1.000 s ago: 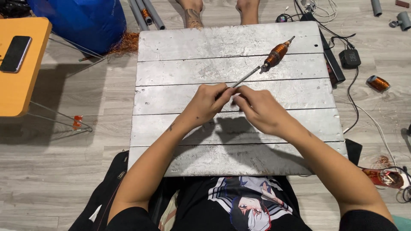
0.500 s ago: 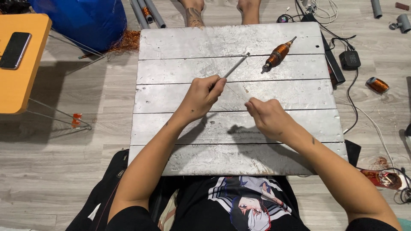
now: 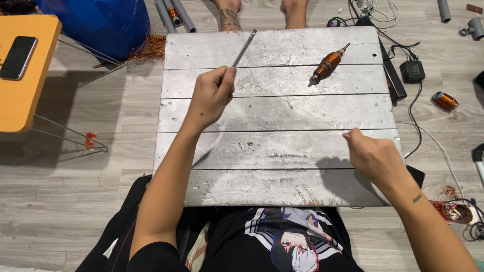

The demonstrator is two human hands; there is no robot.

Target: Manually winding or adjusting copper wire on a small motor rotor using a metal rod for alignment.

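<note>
1. Rod: thin grey metal rod (image 3: 244, 48), straight and plain, pinched at its lower end by the left hand (image 3: 212, 95); it tilts up and away over the far-left part of the surface, tip near the far edge.
2. Left hand clenched round the rod; fingertip contact hidden behind the knuckles.
3. Right hand (image 3: 374, 156) loosely curled at the near-right edge of the surface; grasping nothing visible, though its palm side is hidden.
4. Surface: grey scratched metal slatted board (image 3: 272, 151), with four seams running across.
5. Copper-wound motor rotor with a short shaft (image 3: 327, 64) lies tilted on the far-right slats, well apart from both hands.
6. No containers on the surface. Blue bag (image 3: 101, 22) on the floor at far left, contents hidden, copper wire tangle (image 3: 151, 48) beside it.
7. Orange side table (image 3: 22, 95), cut off at the left, carries a black phone (image 3: 17, 58).
8. Small copper coil (image 3: 444, 100) and black cables with an adapter (image 3: 412, 70) on the floor at right.
9. Two bare feet (image 3: 229, 12) cut off at the top edge.
</note>
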